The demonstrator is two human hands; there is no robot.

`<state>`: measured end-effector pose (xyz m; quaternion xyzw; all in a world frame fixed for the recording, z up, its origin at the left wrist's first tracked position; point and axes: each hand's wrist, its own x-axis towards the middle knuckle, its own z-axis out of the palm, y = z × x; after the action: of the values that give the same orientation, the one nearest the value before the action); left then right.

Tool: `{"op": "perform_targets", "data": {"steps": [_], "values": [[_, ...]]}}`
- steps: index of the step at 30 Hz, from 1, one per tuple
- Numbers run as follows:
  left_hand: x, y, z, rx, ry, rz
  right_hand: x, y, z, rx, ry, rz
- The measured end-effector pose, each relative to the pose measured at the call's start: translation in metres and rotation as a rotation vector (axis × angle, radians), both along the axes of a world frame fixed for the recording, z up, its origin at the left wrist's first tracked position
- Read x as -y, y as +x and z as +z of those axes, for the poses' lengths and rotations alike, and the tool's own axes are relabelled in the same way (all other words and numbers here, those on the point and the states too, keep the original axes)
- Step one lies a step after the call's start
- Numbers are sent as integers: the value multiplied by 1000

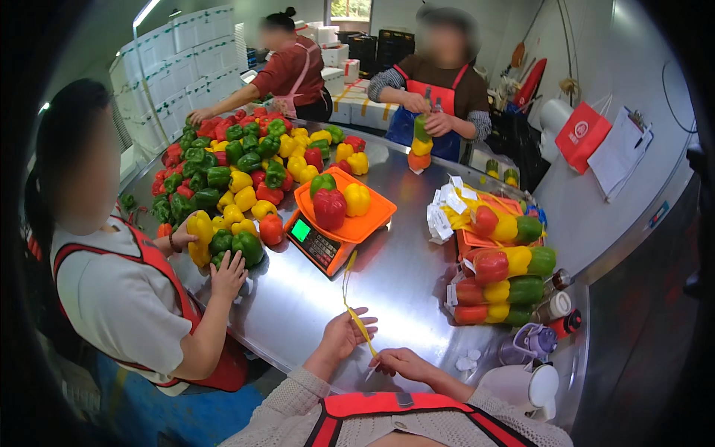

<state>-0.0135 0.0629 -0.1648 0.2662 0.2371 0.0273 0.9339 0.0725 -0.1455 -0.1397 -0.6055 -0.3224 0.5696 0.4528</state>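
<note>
Above the near edge of the worktop, the right hand pinches a yellow strip (far end near the scale); the left hand's grip is loose, fingers spread, possibly touching it.

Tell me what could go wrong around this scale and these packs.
The yellow strip might slip, as the right grip seems to pinch it only near its lower end. The three peppers on the orange tray lie loose, so a bump to the scale could roll them off. Packs slipping off their stack might knock the purple bottle.
</note>
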Motion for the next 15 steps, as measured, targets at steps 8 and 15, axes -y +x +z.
{"op": "perform_targets", "data": {"steps": [8, 15], "values": [[-32, -33, 52, 118, 243, 439, 31, -32, -27, 383, -333, 223], [-8, -62, 124, 146, 456, 564, 66, -20, -45, 712, -330, 327]]}}
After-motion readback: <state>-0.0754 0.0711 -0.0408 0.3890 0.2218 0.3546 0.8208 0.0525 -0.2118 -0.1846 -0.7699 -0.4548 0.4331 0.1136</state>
